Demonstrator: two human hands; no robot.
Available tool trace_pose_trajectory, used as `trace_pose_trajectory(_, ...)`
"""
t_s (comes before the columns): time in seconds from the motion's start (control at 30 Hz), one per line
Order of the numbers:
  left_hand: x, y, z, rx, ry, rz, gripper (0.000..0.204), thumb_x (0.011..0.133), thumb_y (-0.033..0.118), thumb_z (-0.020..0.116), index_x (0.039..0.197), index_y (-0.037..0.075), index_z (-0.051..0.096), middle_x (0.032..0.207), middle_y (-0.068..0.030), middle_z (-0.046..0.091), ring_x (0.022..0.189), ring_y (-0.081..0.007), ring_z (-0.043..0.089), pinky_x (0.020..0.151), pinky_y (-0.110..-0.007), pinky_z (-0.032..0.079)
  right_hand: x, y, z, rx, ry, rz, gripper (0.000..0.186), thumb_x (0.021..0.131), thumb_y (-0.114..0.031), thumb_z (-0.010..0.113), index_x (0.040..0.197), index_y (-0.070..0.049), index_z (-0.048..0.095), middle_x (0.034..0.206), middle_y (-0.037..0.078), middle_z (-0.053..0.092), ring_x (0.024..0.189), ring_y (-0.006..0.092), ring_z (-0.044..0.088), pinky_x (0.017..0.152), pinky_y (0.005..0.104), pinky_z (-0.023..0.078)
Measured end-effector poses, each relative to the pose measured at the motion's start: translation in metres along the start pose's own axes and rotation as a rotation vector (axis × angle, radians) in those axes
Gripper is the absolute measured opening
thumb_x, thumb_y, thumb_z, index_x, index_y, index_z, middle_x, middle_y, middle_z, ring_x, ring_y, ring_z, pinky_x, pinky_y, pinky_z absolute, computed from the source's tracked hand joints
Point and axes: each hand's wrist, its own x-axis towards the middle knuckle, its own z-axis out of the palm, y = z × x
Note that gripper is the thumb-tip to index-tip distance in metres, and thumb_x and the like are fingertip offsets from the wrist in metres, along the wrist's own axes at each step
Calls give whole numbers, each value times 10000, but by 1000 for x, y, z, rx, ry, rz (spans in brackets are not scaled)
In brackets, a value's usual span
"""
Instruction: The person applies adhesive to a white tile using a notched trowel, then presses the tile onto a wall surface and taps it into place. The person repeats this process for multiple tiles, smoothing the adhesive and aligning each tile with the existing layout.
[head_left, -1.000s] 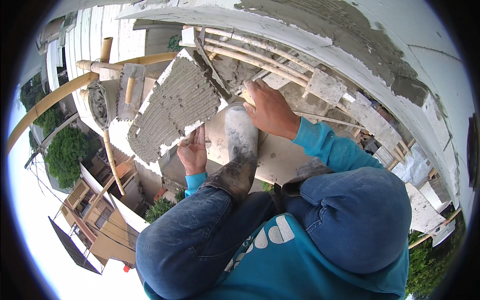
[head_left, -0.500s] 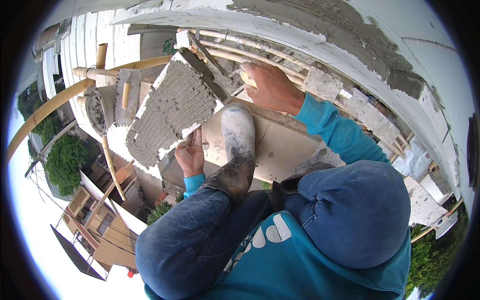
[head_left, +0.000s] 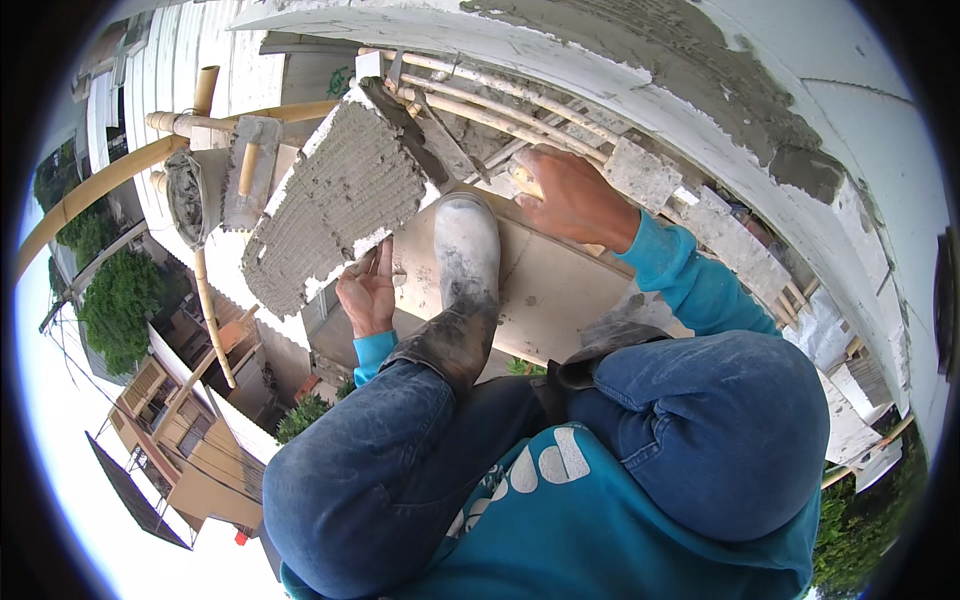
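The boot (head_left: 467, 245) stands between left hand (head_left: 368, 298) and right hand (head_left: 578, 195); the mortar-coated block (head_left: 335, 195) bars the left's way forward. Boot and right hand leave a gap; bamboo poles (head_left: 490, 118) cross beyond.

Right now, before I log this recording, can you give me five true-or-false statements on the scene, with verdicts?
1. The left hand is at the block's near edge, palm showing. True.
2. The right hand is empty. False: its grip is around a pale handle.
3. The block's face is smooth. False: its mortar is ridged.
4. A flat trowel is left of the block. True.
5. Both sleeves are red. False: they are turquoise.
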Motion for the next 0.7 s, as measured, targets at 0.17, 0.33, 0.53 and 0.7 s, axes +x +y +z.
trace_pose_trajectory(0.17,5,0,-3,-13,23,1,504,1002,132,207,1312,-262,154,1376,-384,261,1298,-536,355,1132,-559,403,-15,-6,9,192,49,-26,485,796,-169,634,1196,97,560,1020,301,622,968,456,612,869,474,485)
trace_pose_trajectory(0.33,8,-4,-3,4,50,24,484,1010,137,224,1286,-258,187,1371,-385,257,1300,-537,348,1124,-566,410,-45,-19,23,207,8,-5,433,811,-150,631,1155,100,545,997,304,616,938,461,612,851,484,488)
trace_pose_trajectory(0.53,-2,1,11,22,100,32,308,962,33,278,1068,-240,370,1264,-386,401,1235,-530,431,1095,-575,444,-75,-12,14,404,36,-111,483,824,-150,644,1207,123,537,1028,311,617,989,461,608,892,467,487)
trace_pose_trajectory(0.7,-5,3,12,54,103,45,205,910,-30,316,933,-199,430,1224,-382,438,1217,-533,453,1094,-579,443,-57,-1,19,305,81,-78,460,814,-147,647,1165,134,548,1011,311,620,961,463,609,866,478,488)
